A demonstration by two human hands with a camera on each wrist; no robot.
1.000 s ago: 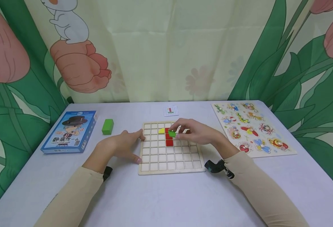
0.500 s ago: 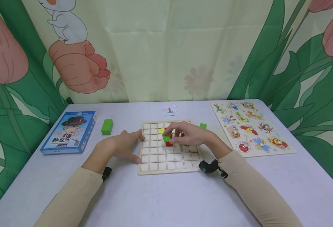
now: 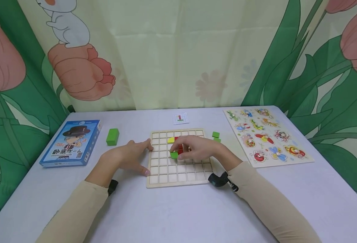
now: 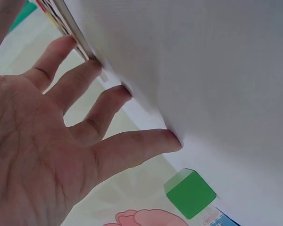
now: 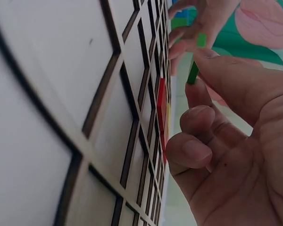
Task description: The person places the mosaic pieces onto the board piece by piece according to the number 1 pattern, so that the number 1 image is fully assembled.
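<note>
My right hand (image 3: 196,148) pinches a small green square tile (image 3: 174,155) between thumb and index finger, over the middle of a wooden grid board (image 3: 178,180). In the right wrist view, the green tile (image 5: 194,70) stands edge-on, raised off the grid. Red tiles (image 3: 180,148) lie in the grid, partly hidden behind that hand, with a yellow tile (image 3: 170,140) to their upper left. My left hand (image 3: 131,157) is spread at the board's left edge, touching it with fingertips and thumb. In the left wrist view, the left hand (image 4: 52,141) shows straight, parted fingers and holds nothing.
Small green tiles (image 3: 215,134) lie just right of the board. A green block (image 3: 112,137) and a blue box (image 3: 72,143) stand at the left. Behind the board lies a small pattern card (image 3: 180,118). An insect peg puzzle (image 3: 245,135) lies at the right.
My right hand has moved left and nearer to me with the green tile, uncovering the green tiles right of the board. The left hand has stayed at the board's edge.
</note>
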